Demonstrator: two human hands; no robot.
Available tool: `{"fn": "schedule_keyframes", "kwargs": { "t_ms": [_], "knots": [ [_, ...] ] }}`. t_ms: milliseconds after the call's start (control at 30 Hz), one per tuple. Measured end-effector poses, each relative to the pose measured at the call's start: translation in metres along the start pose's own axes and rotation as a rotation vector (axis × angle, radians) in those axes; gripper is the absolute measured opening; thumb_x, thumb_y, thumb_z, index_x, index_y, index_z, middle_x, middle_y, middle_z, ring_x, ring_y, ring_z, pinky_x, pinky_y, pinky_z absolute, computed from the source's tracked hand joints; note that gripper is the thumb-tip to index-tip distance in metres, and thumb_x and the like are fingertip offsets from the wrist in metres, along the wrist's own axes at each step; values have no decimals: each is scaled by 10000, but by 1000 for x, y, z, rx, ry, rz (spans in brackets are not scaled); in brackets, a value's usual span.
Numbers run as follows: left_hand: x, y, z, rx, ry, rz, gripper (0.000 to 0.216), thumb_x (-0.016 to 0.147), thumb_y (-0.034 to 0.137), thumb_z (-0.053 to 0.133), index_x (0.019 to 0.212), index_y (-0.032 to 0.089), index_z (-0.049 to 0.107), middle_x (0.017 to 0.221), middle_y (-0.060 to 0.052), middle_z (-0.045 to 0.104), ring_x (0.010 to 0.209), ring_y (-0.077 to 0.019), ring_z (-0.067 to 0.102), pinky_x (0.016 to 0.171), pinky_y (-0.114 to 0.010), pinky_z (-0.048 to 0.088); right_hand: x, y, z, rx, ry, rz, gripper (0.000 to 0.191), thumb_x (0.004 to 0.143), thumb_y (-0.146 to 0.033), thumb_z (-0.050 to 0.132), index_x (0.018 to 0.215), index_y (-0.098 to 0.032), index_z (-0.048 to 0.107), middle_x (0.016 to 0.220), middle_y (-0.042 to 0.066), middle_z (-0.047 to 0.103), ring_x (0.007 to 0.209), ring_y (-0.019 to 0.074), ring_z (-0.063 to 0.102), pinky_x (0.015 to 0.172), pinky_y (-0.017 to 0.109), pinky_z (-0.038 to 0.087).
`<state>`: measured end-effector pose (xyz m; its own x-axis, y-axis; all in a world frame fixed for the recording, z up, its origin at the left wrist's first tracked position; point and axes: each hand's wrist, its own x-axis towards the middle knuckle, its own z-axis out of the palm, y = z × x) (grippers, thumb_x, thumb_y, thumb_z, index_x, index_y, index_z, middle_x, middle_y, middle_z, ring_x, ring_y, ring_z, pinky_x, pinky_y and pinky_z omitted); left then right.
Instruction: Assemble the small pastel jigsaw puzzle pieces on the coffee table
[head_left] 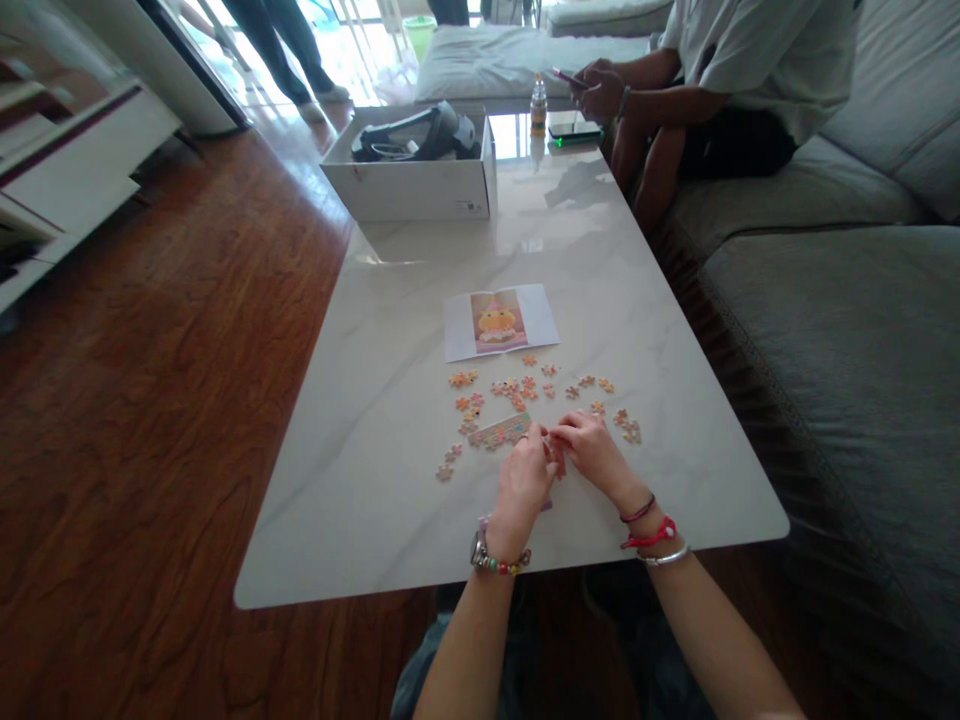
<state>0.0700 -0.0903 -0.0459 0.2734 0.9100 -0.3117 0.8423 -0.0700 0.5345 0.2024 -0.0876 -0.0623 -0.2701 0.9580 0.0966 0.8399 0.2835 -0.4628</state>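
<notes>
My left hand and my right hand meet over the near part of a white marble table, fingers pinched together on small puzzle pieces. A joined strip of puzzle pieces lies just left of my left fingertips. Several loose orange and pink pieces are scattered beyond the hands. A paper sheet with the reference picture lies farther up the table.
A white open box with a dark headset stands at the table's far end, beside a small bottle and a phone. A seated person holds a phone on the grey sofa at right. Wooden floor lies to the left.
</notes>
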Motion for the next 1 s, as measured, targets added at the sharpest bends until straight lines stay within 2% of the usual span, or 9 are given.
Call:
{"fn": "schedule_keyframes", "kwargs": {
  "t_ms": [533,733,900,1000],
  "knots": [
    [1,3,-3,25,-16,14,298,695,176,557,971,191,445,879,-44,602,803,-136,569,675,-220,409,-2,4,-4,57,-37,34,124,763,-121,531,795,-189,630,795,46,589,817,169,498,754,300,334],
    [1,3,-2,27,-18,21,304,691,189,571,972,191,455,887,-46,597,807,-139,565,703,-235,410,-1,5,-1,-53,-51,86,93,765,-140,523,800,-174,603,826,68,576,863,196,480,761,315,330],
    [1,5,-4,39,-31,25,214,691,200,577,887,192,493,892,-43,586,822,-139,560,720,-233,408,-1,7,-2,-143,39,172,98,778,-176,516,823,-166,602,853,84,580,879,215,479,766,335,329],
    [1,4,-4,45,-30,36,145,704,215,562,838,193,509,886,-37,579,810,-134,556,714,-229,406,-2,19,-11,-86,145,196,151,794,-190,498,893,-189,612,877,73,587,876,203,498,774,330,345]
  ]
}}
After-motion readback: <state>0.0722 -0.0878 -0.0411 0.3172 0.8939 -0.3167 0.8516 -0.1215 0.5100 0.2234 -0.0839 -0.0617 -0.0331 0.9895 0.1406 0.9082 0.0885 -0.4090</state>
